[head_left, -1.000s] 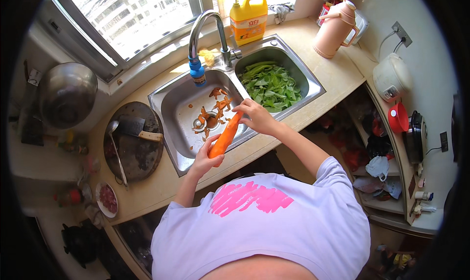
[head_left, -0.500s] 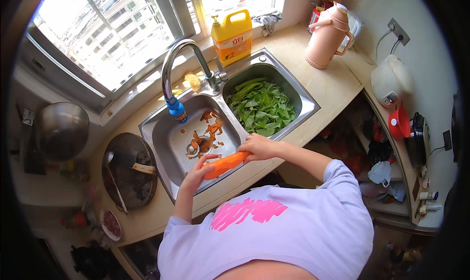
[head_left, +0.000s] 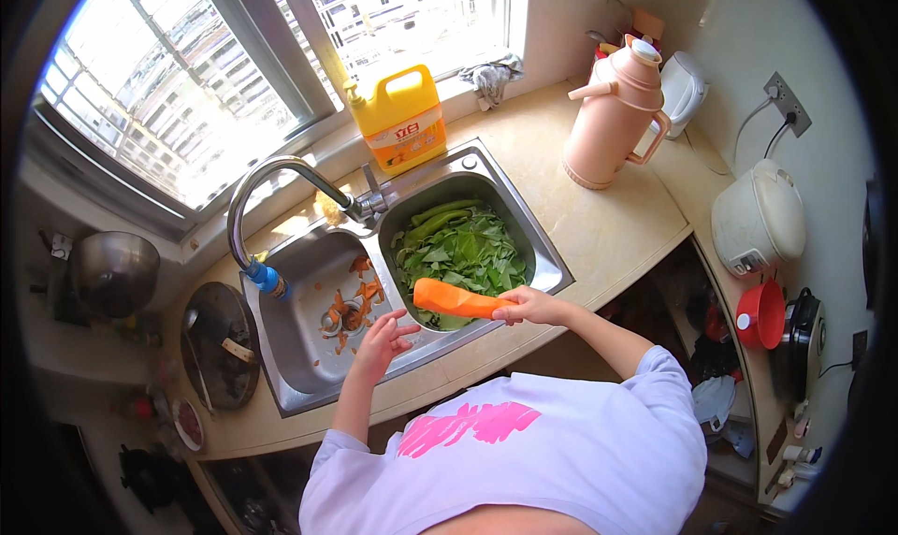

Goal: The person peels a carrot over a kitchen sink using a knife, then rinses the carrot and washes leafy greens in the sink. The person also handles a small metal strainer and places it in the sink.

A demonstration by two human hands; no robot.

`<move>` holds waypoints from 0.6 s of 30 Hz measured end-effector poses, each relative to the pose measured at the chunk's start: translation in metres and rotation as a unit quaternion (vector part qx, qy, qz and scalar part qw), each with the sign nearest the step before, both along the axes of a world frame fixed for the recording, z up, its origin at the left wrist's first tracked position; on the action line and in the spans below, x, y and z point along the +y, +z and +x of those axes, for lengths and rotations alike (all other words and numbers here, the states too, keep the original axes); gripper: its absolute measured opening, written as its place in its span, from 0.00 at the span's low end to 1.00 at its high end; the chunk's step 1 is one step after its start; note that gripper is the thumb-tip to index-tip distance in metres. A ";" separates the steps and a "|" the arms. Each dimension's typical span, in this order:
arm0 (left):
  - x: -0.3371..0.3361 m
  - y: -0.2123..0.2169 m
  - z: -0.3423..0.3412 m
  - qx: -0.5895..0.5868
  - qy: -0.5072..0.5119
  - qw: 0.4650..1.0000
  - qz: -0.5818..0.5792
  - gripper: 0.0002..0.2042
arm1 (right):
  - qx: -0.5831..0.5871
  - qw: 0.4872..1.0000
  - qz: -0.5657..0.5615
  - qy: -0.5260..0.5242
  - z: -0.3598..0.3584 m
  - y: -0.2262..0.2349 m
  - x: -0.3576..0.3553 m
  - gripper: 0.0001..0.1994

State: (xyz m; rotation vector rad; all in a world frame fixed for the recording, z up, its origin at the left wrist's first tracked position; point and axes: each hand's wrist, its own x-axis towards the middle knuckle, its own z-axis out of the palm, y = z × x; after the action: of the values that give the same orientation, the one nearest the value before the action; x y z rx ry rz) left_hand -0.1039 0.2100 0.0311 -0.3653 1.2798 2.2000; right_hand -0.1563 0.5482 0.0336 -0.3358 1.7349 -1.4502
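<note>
A peeled orange carrot [head_left: 456, 301] is gripped at its right end by my right hand [head_left: 526, 306], held out over the front of the right basin. My left hand [head_left: 381, 341] is apart from it, fingers spread with nothing in them, above the sink's front edge. Orange peelings [head_left: 359, 303] lie around the drain of the left basin [head_left: 297, 346]. In the right basin sit green leaves [head_left: 468, 254] and several long green pods or peppers [head_left: 440, 219].
A chrome faucet [head_left: 245, 184] with a blue nozzle arches over the left basin. Behind the sink stands a yellow jug [head_left: 400, 122]; a pink thermos [head_left: 613, 119] is at right. A round board [head_left: 220, 371] with a cleaver and ladle lies left. A rice cooker [head_left: 760, 219] is far right.
The carrot has moved right and slightly up in my right hand, from the left basin's edge toward the right basin. My left hand has let go of it. The view has turned to the right.
</note>
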 end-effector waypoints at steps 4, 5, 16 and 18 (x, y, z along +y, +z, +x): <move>-0.005 -0.014 0.023 0.019 0.112 0.982 -0.151 0.23 | -0.005 0.996 -0.017 -0.085 -0.039 0.004 0.049 0.17; -0.007 -0.016 0.029 0.017 0.130 0.977 -0.166 0.22 | 0.011 0.993 -0.030 -0.118 -0.053 0.003 0.057 0.16; -0.004 -0.029 0.056 -0.121 0.233 0.953 -0.152 0.15 | 0.217 0.914 -0.008 -0.343 -0.285 -0.014 0.031 0.19; -0.002 -0.029 0.057 -0.125 0.235 0.950 -0.164 0.14 | 0.258 0.894 -0.013 -0.366 -0.329 -0.019 0.015 0.19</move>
State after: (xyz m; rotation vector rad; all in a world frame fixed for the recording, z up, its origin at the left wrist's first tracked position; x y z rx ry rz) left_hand -0.0470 0.2076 0.0021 -1.1456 1.5313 2.2036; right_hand -0.4854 0.5629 0.0146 -0.0665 2.4383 -2.0449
